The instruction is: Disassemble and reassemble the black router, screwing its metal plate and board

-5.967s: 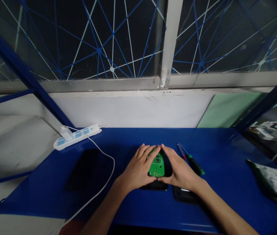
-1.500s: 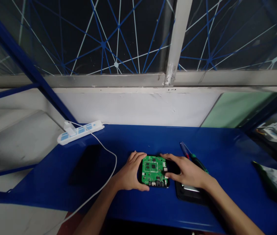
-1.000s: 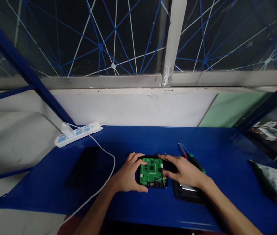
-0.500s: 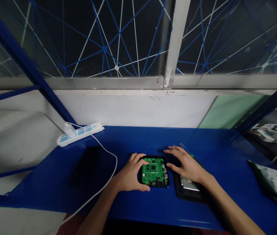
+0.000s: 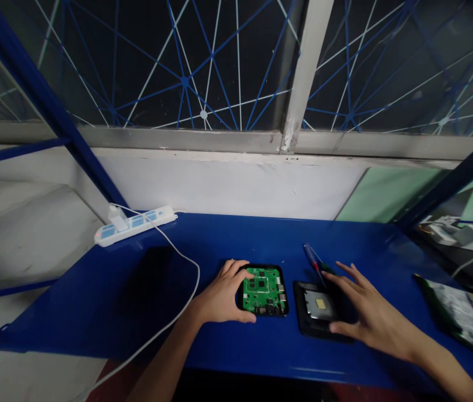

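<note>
A green circuit board (image 5: 262,294) sits in a shallow black case on the blue table. My left hand (image 5: 225,293) grips the left side of that case, fingers at the far edge and thumb at the near corner. To the right lies a black cover (image 5: 302,318) bearing a silver metal plate (image 5: 319,305) with a small yellowish square. My right hand (image 5: 372,315) is open over the cover's right side, fingers spread; whether the thumb touches it I cannot tell. Just beyond the cover, a screwdriver (image 5: 312,257) points toward it, its tip partly out of sight near my right fingers.
A white power strip (image 5: 136,226) with a plug lies at the far left, its cable (image 5: 197,273) curving across the table (image 5: 236,234). A dark flat object (image 5: 146,282) rests left of my left hand. On the right is a shiny packet (image 5: 462,312).
My right hand has moved right and nearer to me, away from the circuit board, uncovering the metal plate and the screwdriver. My left hand stays on the case.
</note>
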`<state>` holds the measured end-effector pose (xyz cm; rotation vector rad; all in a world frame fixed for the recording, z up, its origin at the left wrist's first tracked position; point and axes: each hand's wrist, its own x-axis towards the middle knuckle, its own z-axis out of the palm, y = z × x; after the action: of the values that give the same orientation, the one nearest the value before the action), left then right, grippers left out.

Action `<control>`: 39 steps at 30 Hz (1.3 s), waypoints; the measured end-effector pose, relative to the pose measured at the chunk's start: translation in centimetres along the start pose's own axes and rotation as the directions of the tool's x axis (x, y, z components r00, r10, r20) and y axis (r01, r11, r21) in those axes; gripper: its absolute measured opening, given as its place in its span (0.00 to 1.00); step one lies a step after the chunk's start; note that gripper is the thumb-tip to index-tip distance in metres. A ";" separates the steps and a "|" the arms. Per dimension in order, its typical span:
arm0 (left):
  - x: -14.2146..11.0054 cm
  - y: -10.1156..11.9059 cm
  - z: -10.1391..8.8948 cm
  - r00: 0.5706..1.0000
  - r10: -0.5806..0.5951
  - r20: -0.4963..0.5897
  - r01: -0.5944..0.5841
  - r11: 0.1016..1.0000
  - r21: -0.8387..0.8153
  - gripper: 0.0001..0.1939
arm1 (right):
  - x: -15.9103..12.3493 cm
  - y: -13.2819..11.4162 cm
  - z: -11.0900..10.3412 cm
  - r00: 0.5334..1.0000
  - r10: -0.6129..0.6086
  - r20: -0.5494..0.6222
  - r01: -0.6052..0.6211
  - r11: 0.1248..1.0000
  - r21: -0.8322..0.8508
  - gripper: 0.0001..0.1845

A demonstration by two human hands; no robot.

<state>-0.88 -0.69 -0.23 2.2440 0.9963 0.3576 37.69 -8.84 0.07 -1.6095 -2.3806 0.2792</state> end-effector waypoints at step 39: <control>-0.3 0.9 -0.5 0.958 0.166 -0.233 -0.175 0.984 -0.017 0.43 | 4.1 -6.9 -0.2 0.959 -0.216 -0.183 0.227 0.973 0.043 0.62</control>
<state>-0.83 -1.13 0.78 2.2971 0.9036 0.7221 30.20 -7.61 2.72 -1.2676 -2.3608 0.1580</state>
